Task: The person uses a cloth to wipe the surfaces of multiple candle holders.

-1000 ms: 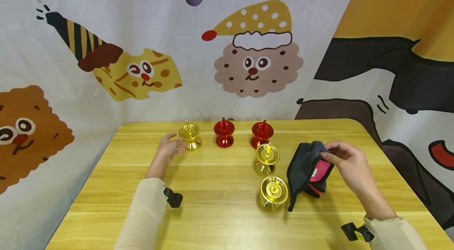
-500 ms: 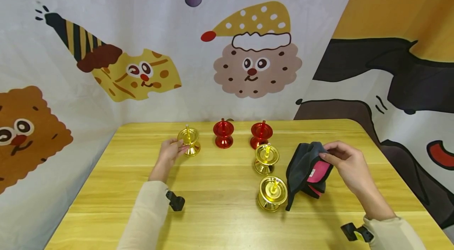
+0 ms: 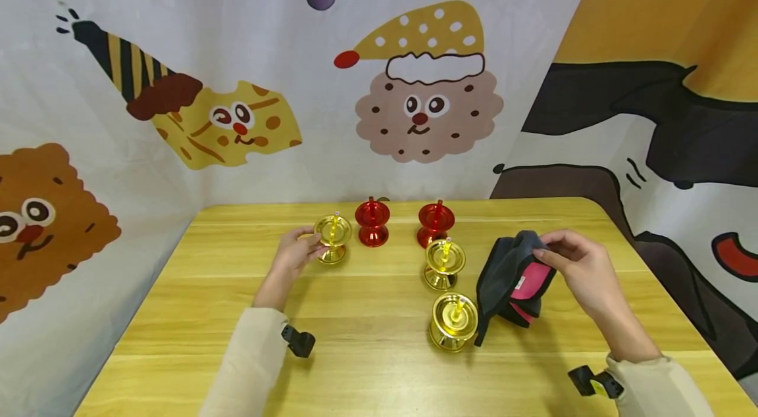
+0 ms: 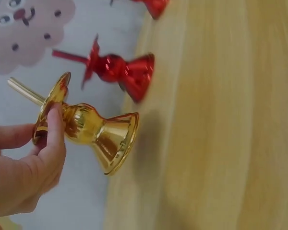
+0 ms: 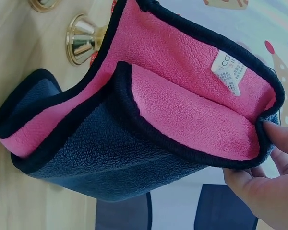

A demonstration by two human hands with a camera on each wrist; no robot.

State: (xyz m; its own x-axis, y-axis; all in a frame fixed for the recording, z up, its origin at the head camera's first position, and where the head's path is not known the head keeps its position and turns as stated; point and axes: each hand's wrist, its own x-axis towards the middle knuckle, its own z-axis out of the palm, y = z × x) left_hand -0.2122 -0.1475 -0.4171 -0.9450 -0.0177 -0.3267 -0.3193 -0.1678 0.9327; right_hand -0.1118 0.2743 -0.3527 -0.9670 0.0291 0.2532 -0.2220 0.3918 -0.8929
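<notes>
My left hand (image 3: 294, 254) pinches the saucer rim of a gold candlestick (image 4: 81, 123) between thumb and fingers. In the left wrist view its base stands a little off the wood, the spike upright. Just right of it is a red candlestick (image 3: 372, 226). My right hand (image 3: 580, 267) pinches one edge of a cleaning cloth (image 5: 134, 139), dark blue-grey outside and pink inside, with black binding and a white label. The cloth hangs in folds, its lower end near the table.
Another red candlestick (image 3: 435, 226) stands at the back. Two gold candlesticks, one behind (image 3: 444, 266) and one in front (image 3: 453, 323), stand left of the cloth. A printed curtain (image 3: 260, 16) hangs behind the wooden table (image 3: 355, 364).
My left hand has taken hold of the gold candlestick's rim and moved it right, towards the red one. My right hand keeps the cloth in nearly the same place.
</notes>
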